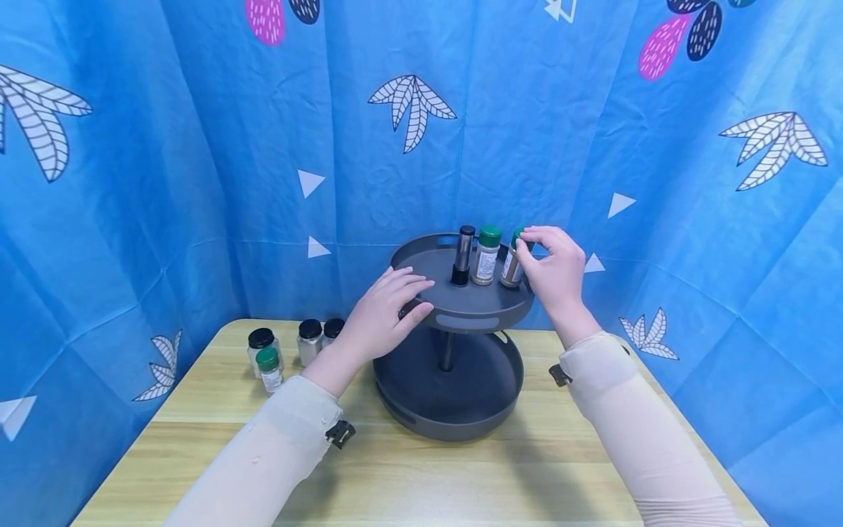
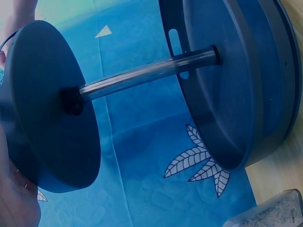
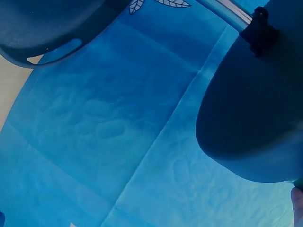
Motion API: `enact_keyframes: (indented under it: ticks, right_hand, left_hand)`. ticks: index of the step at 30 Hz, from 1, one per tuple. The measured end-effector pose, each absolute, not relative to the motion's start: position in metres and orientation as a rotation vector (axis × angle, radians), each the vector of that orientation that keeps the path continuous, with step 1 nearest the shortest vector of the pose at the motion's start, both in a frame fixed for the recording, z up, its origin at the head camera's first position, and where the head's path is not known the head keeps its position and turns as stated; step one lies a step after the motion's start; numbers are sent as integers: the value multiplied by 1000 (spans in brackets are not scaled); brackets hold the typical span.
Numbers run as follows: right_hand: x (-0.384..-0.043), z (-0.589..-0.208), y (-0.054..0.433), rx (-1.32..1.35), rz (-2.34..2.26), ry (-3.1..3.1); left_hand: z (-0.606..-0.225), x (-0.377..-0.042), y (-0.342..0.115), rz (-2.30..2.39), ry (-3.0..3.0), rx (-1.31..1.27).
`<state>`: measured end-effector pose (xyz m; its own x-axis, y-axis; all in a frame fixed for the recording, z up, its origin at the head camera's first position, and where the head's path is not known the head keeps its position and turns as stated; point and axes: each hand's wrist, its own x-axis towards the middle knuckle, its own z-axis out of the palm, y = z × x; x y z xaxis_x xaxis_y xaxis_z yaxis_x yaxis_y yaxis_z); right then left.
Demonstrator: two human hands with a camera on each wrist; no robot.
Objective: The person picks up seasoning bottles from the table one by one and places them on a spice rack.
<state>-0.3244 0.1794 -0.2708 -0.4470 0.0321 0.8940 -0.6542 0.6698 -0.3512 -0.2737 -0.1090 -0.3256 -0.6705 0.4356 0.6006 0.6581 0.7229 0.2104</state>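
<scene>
A dark grey two-tier turntable stands on the wooden table, its upper tray (image 1: pixel 428 271) joined to the lower tray (image 1: pixel 448 432) by a metal post (image 1: pixel 446 351). On the upper tray's right side, my right hand (image 1: pixel 556 267) pinches the green cap of a spice jar (image 1: pixel 511 269) between thumb and fingers. Beside that jar are another green-capped spice jar (image 1: pixel 486 260) and a slim black-and-silver cylinder (image 1: pixel 464 256). My left hand (image 1: pixel 382 311) lies at the upper tray's left rim, fingers extended over it. The lower tray holds nothing.
Left of the turntable, a small green-capped jar (image 1: pixel 270 369) stands before a black-capped jar (image 1: pixel 260 340). Two more black-capped jars, one pale-filled (image 1: pixel 309 342) and one partly behind my left forearm (image 1: pixel 332 329), are nearby. A blue patterned curtain (image 1: pixel 421 183) hangs behind the table (image 1: pixel 421 483).
</scene>
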Motion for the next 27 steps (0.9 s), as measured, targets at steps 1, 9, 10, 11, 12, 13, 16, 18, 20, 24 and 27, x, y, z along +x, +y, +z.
enact_keyframes:
  ticks: [1, 9, 10, 11, 12, 13, 16, 18, 20, 24, 27]
  right_hand:
    - [-325, -271, 179, 488, 855, -1885]
    - [-326, -274, 180, 471, 846, -1932]
    - [-327, -273, 180, 471, 848, -1939]
    - [-327, -273, 180, 469, 849, -1948]
    - [-328, -273, 180, 467, 853, -1958]
    - [-328, -273, 180, 466, 856, -1969]
    - [-329, -271, 180, 465, 861, -2001]
    - [-329, -270, 180, 465, 860, -2015]
    - [-329, -269, 180, 464, 856, -2027]
    - [-328, -268, 180, 459, 852, -2056]
    - [-327, -267, 180, 453, 857, -2075]
  left_hand:
    - [-325, -273, -109, -568, -2405, -829]
    - [-326, -273, -109, -572, -2402, -833]
    - [-326, -273, -109, -572, -2399, -836]
    - [-326, -273, -109, -571, -2394, -839]
    - [-326, -273, -109, -571, -2392, -840]
    - [-326, -273, -109, -568, -2389, -840]
    - [-326, -273, -110, -569, -2389, -838]
    - [-326, -273, -110, -567, -2392, -834]
    - [-326, -273, -110, -568, -2394, -834]
    - [-325, -272, -109, -563, -2399, -833]
    - [-324, -272, -109, -567, -2410, -831]
